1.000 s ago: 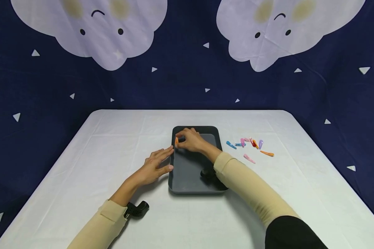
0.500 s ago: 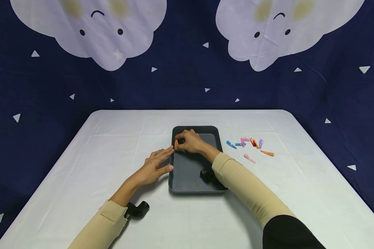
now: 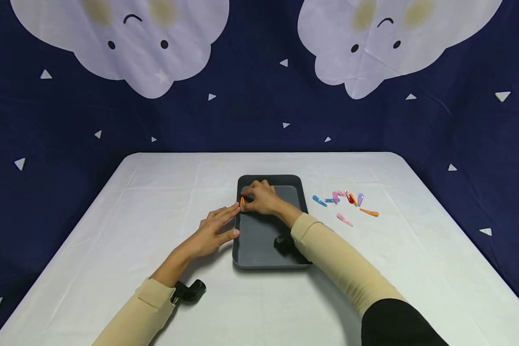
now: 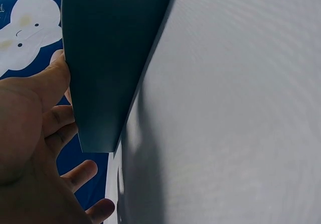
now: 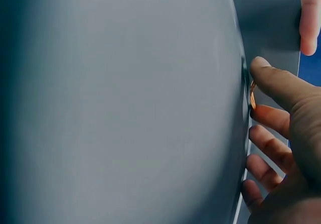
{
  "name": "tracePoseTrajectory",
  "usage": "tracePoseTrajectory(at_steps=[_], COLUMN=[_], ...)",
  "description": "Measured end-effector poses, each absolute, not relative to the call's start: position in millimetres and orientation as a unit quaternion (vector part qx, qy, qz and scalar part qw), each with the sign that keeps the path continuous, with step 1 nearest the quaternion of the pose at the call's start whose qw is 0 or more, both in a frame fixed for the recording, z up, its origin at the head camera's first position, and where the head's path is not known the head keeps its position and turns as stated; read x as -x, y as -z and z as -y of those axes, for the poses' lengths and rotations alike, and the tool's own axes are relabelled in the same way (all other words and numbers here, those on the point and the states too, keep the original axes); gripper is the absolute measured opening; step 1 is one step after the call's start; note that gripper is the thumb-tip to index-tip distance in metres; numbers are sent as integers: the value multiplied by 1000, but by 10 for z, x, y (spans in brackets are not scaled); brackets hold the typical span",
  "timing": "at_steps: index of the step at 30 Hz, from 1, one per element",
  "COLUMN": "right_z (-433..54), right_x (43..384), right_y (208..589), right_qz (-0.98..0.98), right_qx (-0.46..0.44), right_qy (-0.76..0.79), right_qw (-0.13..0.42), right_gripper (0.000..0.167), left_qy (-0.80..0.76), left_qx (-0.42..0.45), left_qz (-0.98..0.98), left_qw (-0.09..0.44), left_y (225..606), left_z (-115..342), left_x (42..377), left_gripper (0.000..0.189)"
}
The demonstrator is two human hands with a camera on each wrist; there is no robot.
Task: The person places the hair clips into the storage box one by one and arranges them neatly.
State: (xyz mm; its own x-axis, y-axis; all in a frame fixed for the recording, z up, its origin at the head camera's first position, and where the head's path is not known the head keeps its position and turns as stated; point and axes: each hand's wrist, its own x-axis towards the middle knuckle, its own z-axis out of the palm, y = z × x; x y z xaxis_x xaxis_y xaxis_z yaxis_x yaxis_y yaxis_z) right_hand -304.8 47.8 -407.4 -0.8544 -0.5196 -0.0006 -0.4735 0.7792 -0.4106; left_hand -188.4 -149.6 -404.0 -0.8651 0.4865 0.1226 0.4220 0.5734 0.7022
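A dark grey rectangular tray point(image 3: 255, 245) lies on the white table. My right hand point(image 3: 264, 198) reaches into it and pinches an orange snap hair clip point(image 3: 242, 202) between thumb and fingers, close against the left wall. In the right wrist view the clip point(image 5: 253, 96) shows as a thin orange edge between thumb and index finger, right at the tray floor. My left hand point(image 3: 212, 229) has its fingers extended and touches the tray's left rim from outside. The left wrist view shows that outer wall point(image 4: 108, 63) beside my thumb and spread fingers.
Several hair clips in pink, blue, red, orange and purple lie to the right of the tray, among them an orange clip point(image 3: 369, 212) and a pink clip point(image 3: 344, 219). Behind the white table point(image 3: 177, 173) hangs a dark blue cloth point(image 3: 259, 115) with clouds.
The right hand and the orange hair clip have shifted slightly down and toward the tray's left wall. The left hand stays at the rim.
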Motion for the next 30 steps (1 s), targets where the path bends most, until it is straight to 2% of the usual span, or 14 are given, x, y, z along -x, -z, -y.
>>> tracePoseTrajectory(at_steps=[30], right_z=[-489], right_x=[3035], right_y=[4070], right_qz=[-942], right_qx=[265], right_qy=[198], right_qw=[59], right_gripper=[59], left_qy=[-388], left_qx=[-252], left_qz=[-885], left_qw=[43], left_y=[4050], left_z=[1496], left_x=[1886], left_gripper=[62])
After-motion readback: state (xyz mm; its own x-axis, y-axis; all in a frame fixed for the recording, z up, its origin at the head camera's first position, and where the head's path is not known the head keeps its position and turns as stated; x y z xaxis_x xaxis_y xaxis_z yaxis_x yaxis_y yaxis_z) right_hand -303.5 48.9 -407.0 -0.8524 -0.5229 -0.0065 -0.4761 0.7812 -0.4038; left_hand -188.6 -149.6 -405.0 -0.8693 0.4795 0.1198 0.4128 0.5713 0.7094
